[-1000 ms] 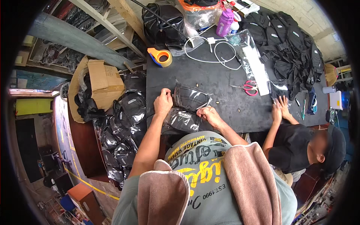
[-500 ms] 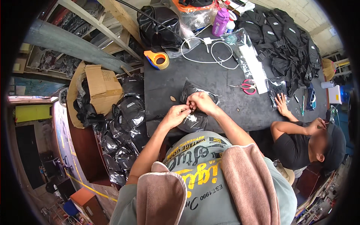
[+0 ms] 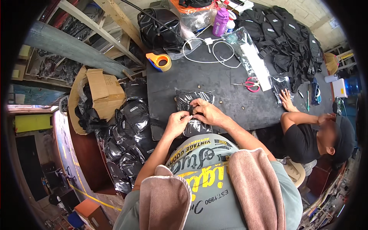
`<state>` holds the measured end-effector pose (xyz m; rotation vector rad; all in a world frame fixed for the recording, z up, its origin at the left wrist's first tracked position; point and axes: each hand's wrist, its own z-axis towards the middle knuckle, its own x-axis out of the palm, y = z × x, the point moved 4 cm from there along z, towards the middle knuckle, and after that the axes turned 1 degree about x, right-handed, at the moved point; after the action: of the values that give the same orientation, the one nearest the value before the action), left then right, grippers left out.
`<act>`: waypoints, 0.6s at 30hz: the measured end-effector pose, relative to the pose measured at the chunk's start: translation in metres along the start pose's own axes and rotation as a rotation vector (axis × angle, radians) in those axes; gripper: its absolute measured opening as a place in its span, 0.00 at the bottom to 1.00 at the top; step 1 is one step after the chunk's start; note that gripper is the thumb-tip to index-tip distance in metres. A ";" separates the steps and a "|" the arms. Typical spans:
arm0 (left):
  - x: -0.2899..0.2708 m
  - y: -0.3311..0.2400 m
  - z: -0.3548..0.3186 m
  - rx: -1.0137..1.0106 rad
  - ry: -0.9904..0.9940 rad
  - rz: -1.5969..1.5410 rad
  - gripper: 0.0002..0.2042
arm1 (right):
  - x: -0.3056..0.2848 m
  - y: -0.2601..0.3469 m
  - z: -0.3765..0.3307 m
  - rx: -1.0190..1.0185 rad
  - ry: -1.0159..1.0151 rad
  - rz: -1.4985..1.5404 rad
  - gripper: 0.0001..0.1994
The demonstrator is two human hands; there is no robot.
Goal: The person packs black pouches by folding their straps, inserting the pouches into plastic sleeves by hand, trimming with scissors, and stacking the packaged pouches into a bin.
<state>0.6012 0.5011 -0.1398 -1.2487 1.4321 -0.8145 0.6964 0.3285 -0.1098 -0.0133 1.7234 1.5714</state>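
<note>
In front of me on the black table, a black folded item in a clear plastic bag [image 3: 186,96] lies near the front edge. My left hand [image 3: 179,123] pinches at the middle of this bagged item from the left. The fingers of my right hand [image 3: 206,114] are closed on the same spot from the right, and the fingertips of both hands meet there. Between them is a small dark bit of the package; its exact shape is hidden. Glossy plastic shows beyond and below my fingers.
A yellow-orange tape dispenser [image 3: 159,62], pink-handled pliers [image 3: 251,84] and a white cable [image 3: 188,48] lie on the table. Black bags [image 3: 295,42] are piled back right. At right, a co-worker's hand [image 3: 285,100] rests by another bagged item [image 3: 280,82]. Bagged goods [image 3: 130,115] are heaped at left.
The bagged item has been turned and now lies squarer and flatter before me. My hands have shifted slightly left and down with it, still pinching at its middle.
</note>
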 end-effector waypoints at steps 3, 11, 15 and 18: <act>-0.010 0.013 0.006 -0.166 0.087 -0.101 0.10 | 0.008 0.009 0.000 -0.047 -0.031 -0.081 0.07; -0.023 0.009 0.028 -0.105 0.420 0.064 0.10 | 0.024 0.032 -0.003 -0.397 -0.232 -0.489 0.08; -0.008 -0.045 -0.002 0.440 0.009 0.720 0.06 | 0.019 0.020 -0.003 -0.029 -0.223 -0.391 0.06; 0.002 -0.037 -0.022 0.615 -0.231 0.753 0.05 | 0.015 0.017 0.004 0.104 -0.121 -0.277 0.07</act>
<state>0.5901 0.4878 -0.1003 -0.2739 1.1907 -0.4962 0.6794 0.3427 -0.1037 -0.0989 1.6289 1.2550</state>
